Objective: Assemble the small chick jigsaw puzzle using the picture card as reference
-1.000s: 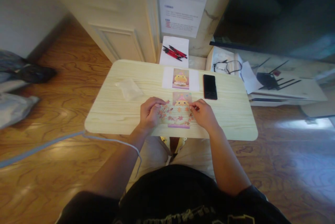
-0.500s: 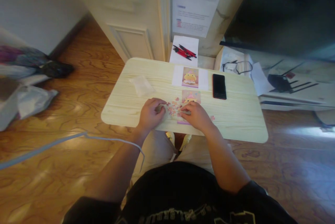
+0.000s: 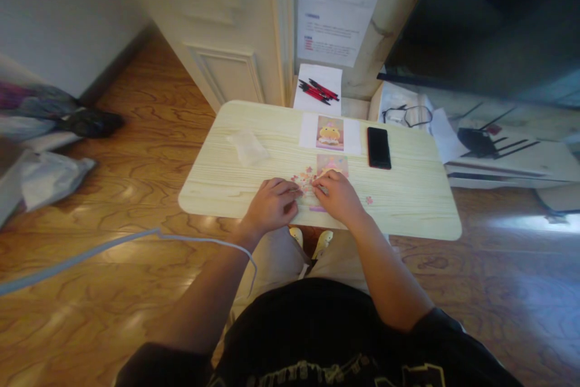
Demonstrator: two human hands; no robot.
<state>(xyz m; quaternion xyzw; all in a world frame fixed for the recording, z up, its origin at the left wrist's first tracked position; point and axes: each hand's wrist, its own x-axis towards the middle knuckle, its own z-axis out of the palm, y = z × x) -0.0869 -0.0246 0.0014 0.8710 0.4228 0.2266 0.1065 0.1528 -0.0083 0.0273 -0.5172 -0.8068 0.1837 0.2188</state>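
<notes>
A picture puzzle of a yellow chick (image 3: 331, 164) lies near the front edge of the light wooden table (image 3: 217, 175). Small loose puzzle pieces (image 3: 304, 180) are scattered over it, and one stray piece (image 3: 368, 200) lies to the right. My left hand (image 3: 273, 204) rests on the pieces with its fingers curled. My right hand (image 3: 339, 195) is pressed down beside it, fingers bent over the pieces. The two hands almost touch. What lies under the fingers is hidden. A printed reference picture of the same chick (image 3: 330, 133) sits further back on white paper.
A black phone (image 3: 379, 147) lies right of the reference picture. A clear plastic bag (image 3: 247, 147) is at the table's left. Red and black pens (image 3: 318, 90) lie on paper behind the table. Glasses (image 3: 408, 115) rest on a low shelf. A white cable (image 3: 113, 245) crosses the floor.
The puzzle was broken into loose pieces and my hands moved together over them. The head view swung left, then steadied.
</notes>
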